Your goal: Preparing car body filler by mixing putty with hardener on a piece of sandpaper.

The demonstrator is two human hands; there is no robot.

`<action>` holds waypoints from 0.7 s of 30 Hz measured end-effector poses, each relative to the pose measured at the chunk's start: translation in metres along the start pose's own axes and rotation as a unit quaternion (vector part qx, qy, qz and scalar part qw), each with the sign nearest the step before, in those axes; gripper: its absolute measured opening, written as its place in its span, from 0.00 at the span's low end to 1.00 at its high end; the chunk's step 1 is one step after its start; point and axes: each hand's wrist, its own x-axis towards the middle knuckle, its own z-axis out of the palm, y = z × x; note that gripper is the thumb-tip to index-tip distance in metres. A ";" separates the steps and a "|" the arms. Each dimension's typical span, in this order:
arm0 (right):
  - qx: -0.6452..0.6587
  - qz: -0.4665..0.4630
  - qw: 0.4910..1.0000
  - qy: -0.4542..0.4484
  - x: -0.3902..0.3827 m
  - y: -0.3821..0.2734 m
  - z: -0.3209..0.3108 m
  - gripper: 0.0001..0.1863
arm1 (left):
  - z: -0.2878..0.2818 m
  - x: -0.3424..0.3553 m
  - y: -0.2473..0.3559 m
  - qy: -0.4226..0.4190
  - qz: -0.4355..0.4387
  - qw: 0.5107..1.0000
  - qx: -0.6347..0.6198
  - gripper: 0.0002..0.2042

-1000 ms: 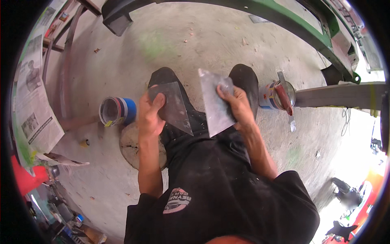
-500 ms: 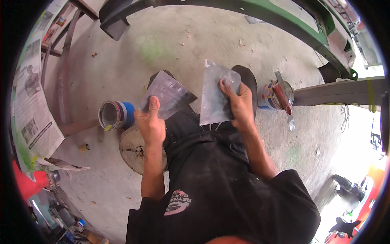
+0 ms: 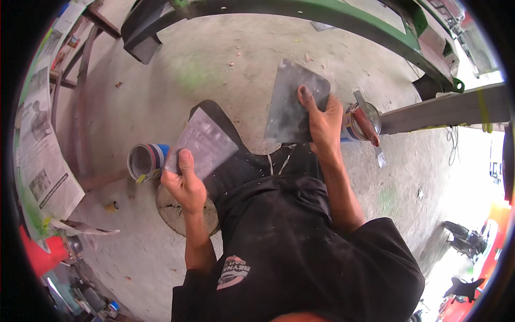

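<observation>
My left hand (image 3: pixel 185 185) grips a thin grey flat sheet (image 3: pixel 206 142) by its lower left corner, thumb on top. The sheet is smudged with pale marks and tilts over my left thigh. In my right hand (image 3: pixel 324 123) is a second smudged grey flat sheet (image 3: pixel 284 107), held by its right edge with the thumb pressed on its face. It is raised higher and farther out than the first. The two sheets are apart. Fingers under both sheets are hidden.
An open blue-banded can (image 3: pixel 144 161) stands left, beside a round stump-like seat (image 3: pixel 179 214). At right, another can (image 3: pixel 375 115) has a red-handled scraper (image 3: pixel 366 127) across it. A green metal frame (image 3: pixel 322 16) spans the far side. Newspaper (image 3: pixel 48 155) hangs at left; a grey beam (image 3: pixel 445 110) lies right.
My right hand has lifted its sheet up and away from me. My left hand has moved left and slightly nearer with its sheet, widening the gap between them.
</observation>
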 end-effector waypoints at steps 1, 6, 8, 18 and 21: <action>-0.025 0.015 1.000 -0.010 -0.002 0.000 0.001 0.18 | 0.005 0.008 0.008 0.004 0.001 1.000 0.003 0.10; 0.029 0.087 0.988 -0.127 -0.012 0.008 0.000 0.18 | 0.040 0.036 0.039 -0.190 0.137 0.972 0.013 0.09; 0.044 0.095 0.983 -0.149 -0.013 0.009 0.000 0.18 | 0.046 0.029 0.038 -0.200 0.126 0.972 -0.006 0.10; 0.329 0.225 0.897 -0.191 -0.016 0.035 0.011 0.27 | 0.062 0.016 0.043 -0.152 -0.167 0.932 -0.285 0.11; 0.327 0.251 0.900 -0.142 -0.015 0.042 0.013 0.23 | 0.057 0.010 0.038 -0.286 -0.125 0.922 -0.228 0.14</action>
